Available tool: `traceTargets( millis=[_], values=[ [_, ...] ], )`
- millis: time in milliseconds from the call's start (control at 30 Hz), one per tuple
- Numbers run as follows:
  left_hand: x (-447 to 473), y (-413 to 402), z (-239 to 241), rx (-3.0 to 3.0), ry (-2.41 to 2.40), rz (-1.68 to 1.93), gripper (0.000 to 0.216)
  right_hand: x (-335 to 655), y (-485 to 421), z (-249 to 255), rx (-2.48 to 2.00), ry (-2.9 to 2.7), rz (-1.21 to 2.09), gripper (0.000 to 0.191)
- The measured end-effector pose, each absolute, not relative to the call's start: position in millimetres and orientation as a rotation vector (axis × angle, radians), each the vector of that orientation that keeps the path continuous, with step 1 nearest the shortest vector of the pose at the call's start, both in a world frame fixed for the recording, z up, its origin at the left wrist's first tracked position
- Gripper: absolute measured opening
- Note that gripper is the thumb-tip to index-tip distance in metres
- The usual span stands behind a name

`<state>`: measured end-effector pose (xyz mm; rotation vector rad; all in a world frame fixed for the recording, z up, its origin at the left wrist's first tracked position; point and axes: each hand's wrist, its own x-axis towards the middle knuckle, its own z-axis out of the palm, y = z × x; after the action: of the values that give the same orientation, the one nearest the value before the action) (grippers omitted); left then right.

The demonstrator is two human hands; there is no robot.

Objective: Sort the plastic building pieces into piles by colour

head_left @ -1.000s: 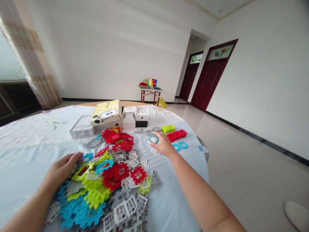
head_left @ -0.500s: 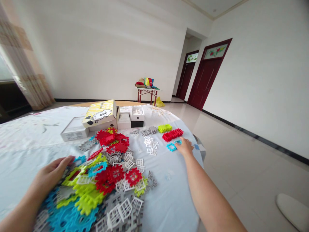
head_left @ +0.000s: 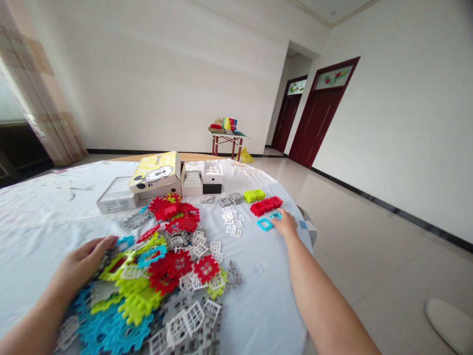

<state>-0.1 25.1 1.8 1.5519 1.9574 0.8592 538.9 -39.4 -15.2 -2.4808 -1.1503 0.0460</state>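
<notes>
A heap of interlocking plastic tiles in red, lime, blue, grey and white covers the near part of the cloth-covered table. My left hand lies flat on the heap's left edge, fingers stretched out, touching blue and lime tiles. My right hand reaches far right and rests beside two small blue frame tiles, its fingertips at the farther one. Just beyond lie a red stack and a lime stack. Small white window tiles lie loose to the left of that hand.
Boxes stand at the table's back: a yellow cartoon box, a white flat box and small white and black boxes. The table's right edge drops near my right hand. A small red-legged table and dark red doors are beyond.
My right hand moved from the white window tiles rightwards to the small blue frames and now rests there. My left hand has stayed on the heap.
</notes>
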Motion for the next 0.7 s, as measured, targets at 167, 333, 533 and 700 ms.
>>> traceTargets(
  millis=[167, 333, 533, 700],
  values=[
    [-2, 29, 1, 1.559, 1.945, 0.85, 0.051, 525, -43, -7, -2.38, -1.142, -0.16, 0.053],
    [-3, 29, -1, 1.605, 1.945, 0.879, 0.05, 499, -50, 1, -2.152, -1.521, -0.134, 0.04],
    [-2, 27, -3, 1.695, 1.881, 0.929, 0.049, 492, -51, -4, -2.209, -1.706, -0.039, 0.023],
    [1, 24, -1, 1.706, 1.891, 0.911, 0.05, 494, -48, -3, -2.217, -1.648, -0.099, 0.025]
  ],
)
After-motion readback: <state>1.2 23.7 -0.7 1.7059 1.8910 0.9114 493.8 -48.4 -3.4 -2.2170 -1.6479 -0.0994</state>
